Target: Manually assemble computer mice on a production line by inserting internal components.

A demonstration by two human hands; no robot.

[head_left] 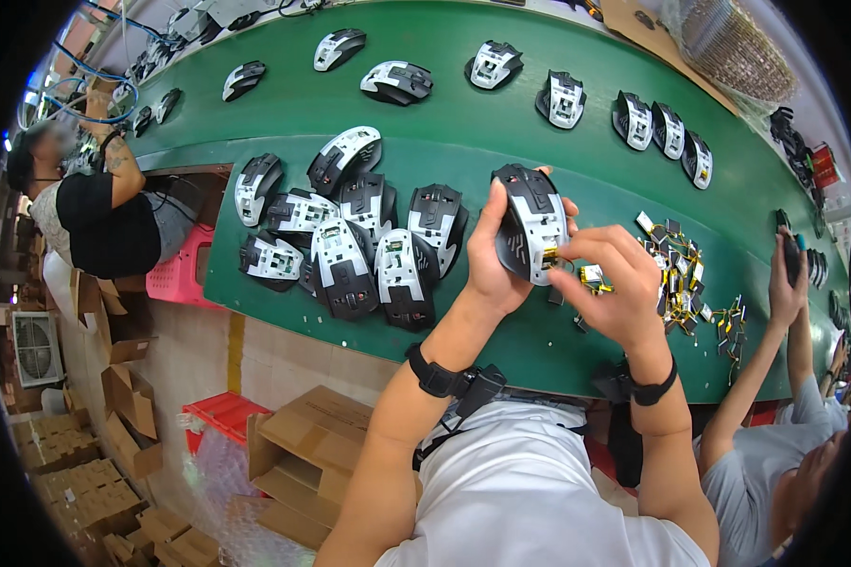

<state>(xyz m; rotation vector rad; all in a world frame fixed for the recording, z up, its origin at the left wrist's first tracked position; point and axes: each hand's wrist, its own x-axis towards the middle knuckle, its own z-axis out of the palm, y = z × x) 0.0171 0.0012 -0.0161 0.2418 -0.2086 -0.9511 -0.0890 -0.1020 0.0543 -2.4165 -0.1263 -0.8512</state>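
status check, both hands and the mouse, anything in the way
Left hand holding black-and-white mouse. Right hand at its near end, pinch unclear. Nothing seen blocking; small wired parts lie right.

I have one computer mouse [529, 219] up above the table [463, 342], gripped in my left hand [498, 269]. Its shell is black and pale silver-white, with the black end pointing away from me and the pale end toward me; slanted slots mark its black left flank. The pale end has an opening, and a small yellow part [549, 256] shows there, right by the fingertips of my right hand [622, 283]; I can't tell how firmly it sits.
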